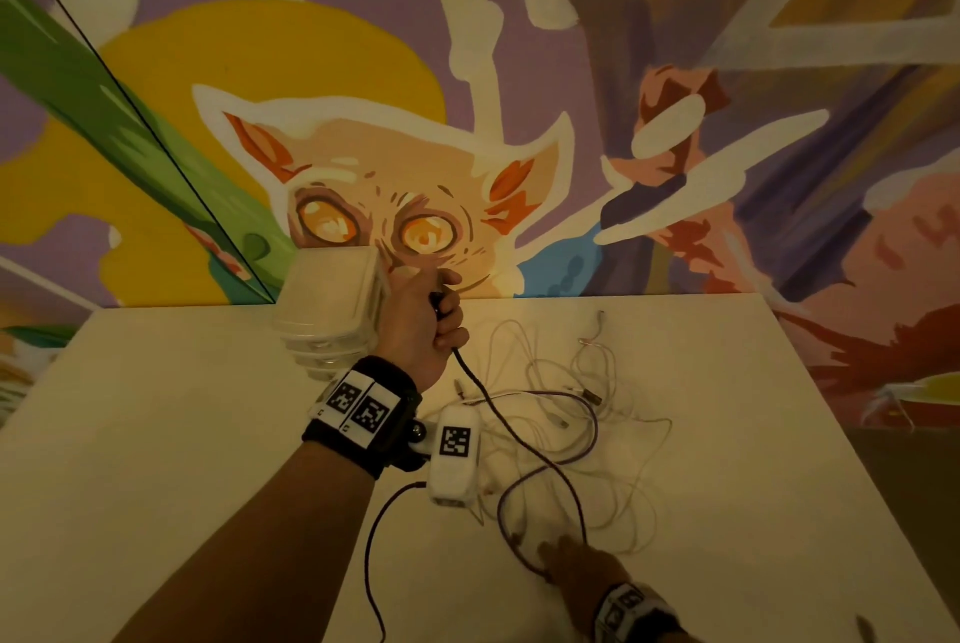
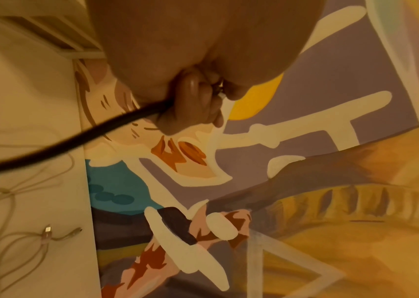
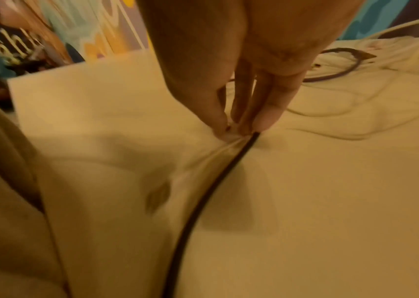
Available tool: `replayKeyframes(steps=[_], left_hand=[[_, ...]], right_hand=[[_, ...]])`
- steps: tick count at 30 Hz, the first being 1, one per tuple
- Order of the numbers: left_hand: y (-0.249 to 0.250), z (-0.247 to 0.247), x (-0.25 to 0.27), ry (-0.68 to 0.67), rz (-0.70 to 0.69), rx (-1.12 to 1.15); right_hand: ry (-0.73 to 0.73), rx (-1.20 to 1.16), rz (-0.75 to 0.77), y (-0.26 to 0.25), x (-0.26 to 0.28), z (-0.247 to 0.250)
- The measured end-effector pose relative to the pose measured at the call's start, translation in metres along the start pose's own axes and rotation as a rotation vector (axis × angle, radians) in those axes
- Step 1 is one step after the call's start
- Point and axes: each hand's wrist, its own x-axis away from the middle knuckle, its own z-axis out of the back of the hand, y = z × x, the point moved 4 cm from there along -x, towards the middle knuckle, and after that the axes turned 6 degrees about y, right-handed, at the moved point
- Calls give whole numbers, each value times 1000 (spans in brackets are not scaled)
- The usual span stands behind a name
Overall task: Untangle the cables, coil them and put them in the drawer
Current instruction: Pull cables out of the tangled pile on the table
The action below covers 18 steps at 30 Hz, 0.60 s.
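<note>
My left hand (image 1: 423,320) is raised near the back edge of the white surface (image 1: 208,434), fingers curled tight round one end of the dark cable (image 1: 540,455). In the left wrist view the cable (image 2: 58,145) runs out of the fist (image 2: 190,96) and down toward the surface. From there it drops into the tangle, loops among the white cables (image 1: 613,434) and comes forward to my right hand (image 1: 576,572) at the near side. In the right wrist view the right fingertips (image 3: 267,121) point down at the surface, touching the dark cable (image 3: 203,201) where it meets them; I cannot tell whether they pinch it or only press it. The white cables lie loose and crossed over each other in the middle of the surface. A clear plastic drawer unit (image 1: 332,309) stands just left of my left hand, against the painted wall (image 1: 675,70).
</note>
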Motion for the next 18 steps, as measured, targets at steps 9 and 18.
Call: replayKeyframes(steps=[9, 18], left_hand=[[-4, 1, 0, -16, -8, 45], [2, -5, 1, -47, -32, 61]], right_hand=[[68, 3, 23, 12, -1, -11], [224, -328, 116, -6, 34, 46]])
